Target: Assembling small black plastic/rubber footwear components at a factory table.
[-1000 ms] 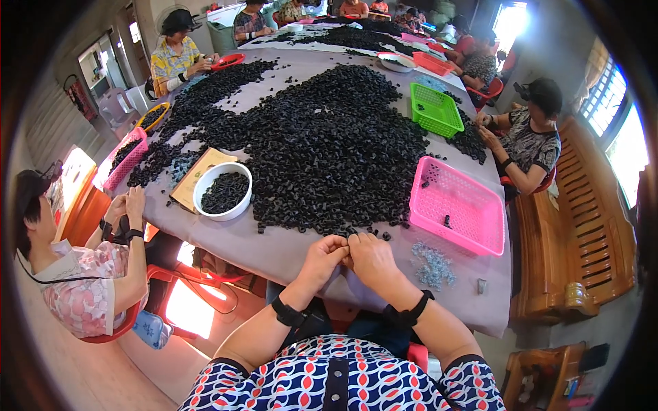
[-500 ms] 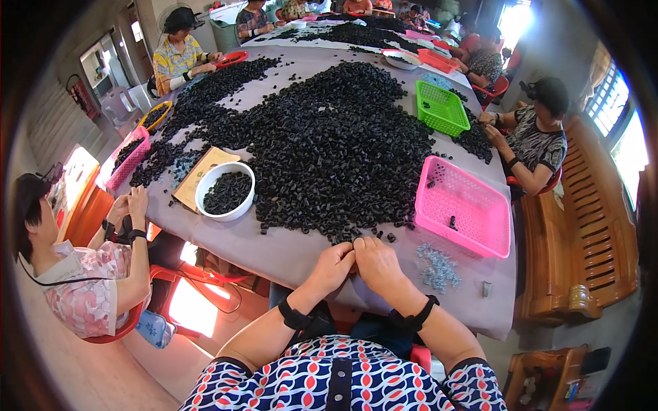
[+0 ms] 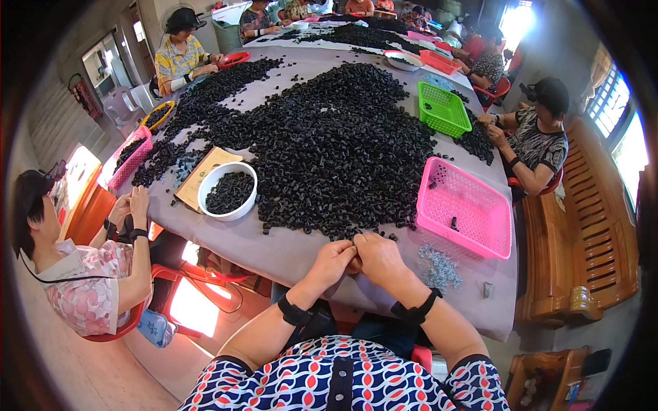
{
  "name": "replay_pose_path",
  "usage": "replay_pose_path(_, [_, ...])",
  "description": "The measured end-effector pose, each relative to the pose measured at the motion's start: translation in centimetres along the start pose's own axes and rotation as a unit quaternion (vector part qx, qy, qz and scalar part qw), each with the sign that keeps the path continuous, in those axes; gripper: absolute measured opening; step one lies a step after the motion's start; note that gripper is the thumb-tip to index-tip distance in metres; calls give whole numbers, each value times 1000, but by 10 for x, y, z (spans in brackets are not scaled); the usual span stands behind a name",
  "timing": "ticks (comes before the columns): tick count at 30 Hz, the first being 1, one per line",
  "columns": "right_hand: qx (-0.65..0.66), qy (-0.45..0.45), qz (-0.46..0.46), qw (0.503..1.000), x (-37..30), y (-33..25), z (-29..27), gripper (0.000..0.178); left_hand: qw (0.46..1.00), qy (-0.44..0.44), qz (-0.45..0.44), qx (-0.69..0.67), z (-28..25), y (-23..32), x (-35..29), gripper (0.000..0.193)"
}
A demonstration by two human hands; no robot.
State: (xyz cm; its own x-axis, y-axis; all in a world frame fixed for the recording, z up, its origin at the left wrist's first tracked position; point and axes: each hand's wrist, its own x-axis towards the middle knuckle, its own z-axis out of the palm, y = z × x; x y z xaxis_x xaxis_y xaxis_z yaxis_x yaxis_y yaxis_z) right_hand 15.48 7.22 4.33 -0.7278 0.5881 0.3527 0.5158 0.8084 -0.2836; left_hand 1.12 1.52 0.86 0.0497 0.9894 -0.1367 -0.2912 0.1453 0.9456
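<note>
The left hand point(image 3: 333, 264) and the right hand point(image 3: 381, 259) are brought together at the near edge of a large heap of black pieces point(image 3: 343, 151), over the grey table cover point(image 3: 291, 252). The fingers of the 2 hands are curled inward, with little gap between thumb and forefinger; whether a piece is gripped cannot be told. The heap is spread across the middle of the table. A few black pieces lie in the pink basket point(image 3: 473, 202) to the right; dark pieces are held in the white bowl point(image 3: 229, 214) to the left.

Risk 1: a small piece could be dropped if the pinch is loosened, and could be lost among identical pieces in the heap.
Risk 2: the bluish scraps point(image 3: 440, 267), near the right wrist, could be scattered if the forearm is swung outward.
Risk 3: loose pieces could be mixed with scraps if the heap's edge is pushed rightward.

Visibility limits: the fingertips are covered by the hands themselves. Separate pieces are merged by their dark colour. Items at the table's far end are too small to be identified.
</note>
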Motion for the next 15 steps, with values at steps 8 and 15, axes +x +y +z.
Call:
replay_pose_path(8, [-81,-67,0,995,-5,2,-2,19,996,-63,-51,39,-4,4,1,27])
replay_pose_path(15, [-105,-75,17,992,-11,-6,-4,18,994,-64,-69,57,-5,-1,2,26])
